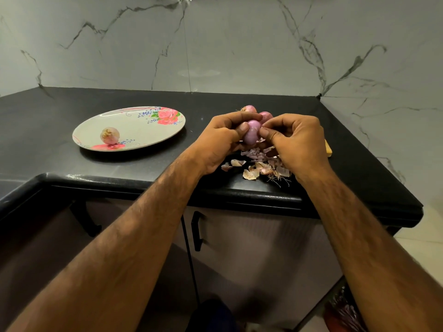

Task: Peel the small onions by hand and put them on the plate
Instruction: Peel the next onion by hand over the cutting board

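Plate: An oval, flower-patterned plate (143, 133) is set on the black counter (48, 130), to the left of both hands and well apart from them.
Plate contents: A single peeled onion (109, 135) is carried by the plate, near its front-left rim, with the root end turned towards the camera.
Left hand: The left hand (220, 142) is curled round the held onion (253, 134), with the thumb pressed on its near side and the fingers wrapped over the top.
Right hand: The right hand (297, 142) is closed in a pinch, thumb and forefinger set against the right side of the same onion; whether a strip of skin is caught between them cannot be told.
Held onion: The purple bulb is kept above the counter, between the two hands and over the peelings, to the right of the plate.
Waiting onions: Two further onions (249, 108) are seen just behind the hands, their lower parts hidden by the fingers.
Peelings: A heap of dry skins (254, 167) and root threads is spread on the counter near its front edge, partly covered by the right hand.
Hidden item: A yellowish object (328, 149) is glimpsed behind the right hand; it cannot be identified.
Surroundings: The counter is backed by a veined marble wall (215, 44); a cabinet handle (197, 231) is visible below.
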